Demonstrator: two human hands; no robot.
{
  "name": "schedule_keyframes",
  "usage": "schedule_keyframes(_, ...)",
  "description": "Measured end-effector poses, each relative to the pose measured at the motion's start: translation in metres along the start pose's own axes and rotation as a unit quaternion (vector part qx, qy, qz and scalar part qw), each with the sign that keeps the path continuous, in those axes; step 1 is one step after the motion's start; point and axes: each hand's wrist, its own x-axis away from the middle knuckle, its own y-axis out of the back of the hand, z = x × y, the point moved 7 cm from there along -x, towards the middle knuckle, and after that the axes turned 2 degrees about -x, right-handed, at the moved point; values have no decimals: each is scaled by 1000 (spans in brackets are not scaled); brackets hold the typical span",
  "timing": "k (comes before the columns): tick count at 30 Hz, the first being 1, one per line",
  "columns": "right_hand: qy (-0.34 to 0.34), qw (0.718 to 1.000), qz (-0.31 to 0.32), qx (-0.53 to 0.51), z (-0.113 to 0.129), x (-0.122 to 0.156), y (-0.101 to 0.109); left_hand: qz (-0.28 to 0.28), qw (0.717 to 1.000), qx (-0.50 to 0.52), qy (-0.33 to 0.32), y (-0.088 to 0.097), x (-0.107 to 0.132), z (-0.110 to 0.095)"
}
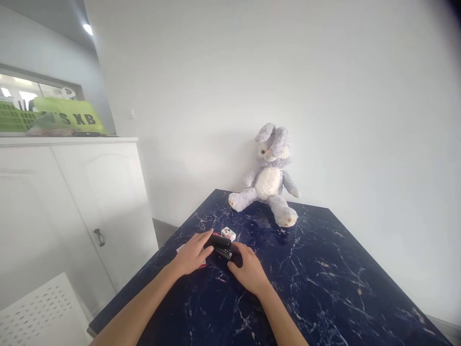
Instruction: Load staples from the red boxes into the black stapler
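A black stapler [220, 241] is held between my two hands just over the blue marbled table [309, 269]; its top arm and base are apart at the end facing right. My left hand [192, 252] grips its left end, thumb along the near side. Curved around the right end are the fingers and thumb of my right hand [249, 270]. Just behind the stapler sits a small white box [228, 233] with red and dark print. Partly covered by my left hand, a flat white-and-red item [203, 264] lies on the table; its kind is hidden.
A grey-lilac plush rabbit [269, 183] sits at the table's back against the white wall. To the left stand a white cabinet [104, 192] with a green bag [77, 115] and a green basket [14, 117] on top, and a perforated white chair [43, 312].
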Motion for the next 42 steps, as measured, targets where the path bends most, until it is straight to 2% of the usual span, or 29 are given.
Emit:
schedule_keyframes(3,-5,999,14,35,-2,-4,-6,0,999,34,28,-6,-4,2)
schedule_keyframes(6,-11,999,7,49,-7,-5,-9,-38,994,54,84,0,-7,14)
schedule_keyframes(8,-17,998,0,55,-11,-4,-10,-45,993,51,97,2,-8,18)
schedule_keyframes(12,-2,999,-18,46,-19,-10,-8,-22,997,26,63,-2,-9,11)
schedule_keyframes(14,-26,998,-46,37,-30,-20,-4,-14,998,18,66,-7,-8,10)
schedule_keyframes(16,-56,996,-63,38,-40,-35,-2,-29,997,19,74,-9,-10,12)
schedule_keyframes(19,-42,998,-35,42,-43,-57,-13,-61,996,24,58,-7,-15,13)
schedule_keyframes(21,-22,999,-11,37,-40,-65,-22,-39,998,23,45,-9,-20,13)
schedule_keyframes(24,-8,1000,1,24,-39,-66,-28,1,1000,9,27,-12,-26,11)
schedule_keyframes(29,-46,998,-36,2,-43,-54,-17,-38,999,-8,28,-4,-27,9)
schedule_keyframes(32,-62,997,-37,-23,-39,-43,-13,-55,998,-11,32,6,-23,12)
schedule_keyframes(34,-53,998,-22,-38,-31,-35,-15,-35,999,-8,23,13,-19,15)
schedule_keyframes(39,-30,999,11,7,-10,-24,-18,82,996,0,-21,17,-8,14)
schedule_keyframes(42,-51,998,13,18,-10,-25,-18,91,995,4,-32,17,-6,9)
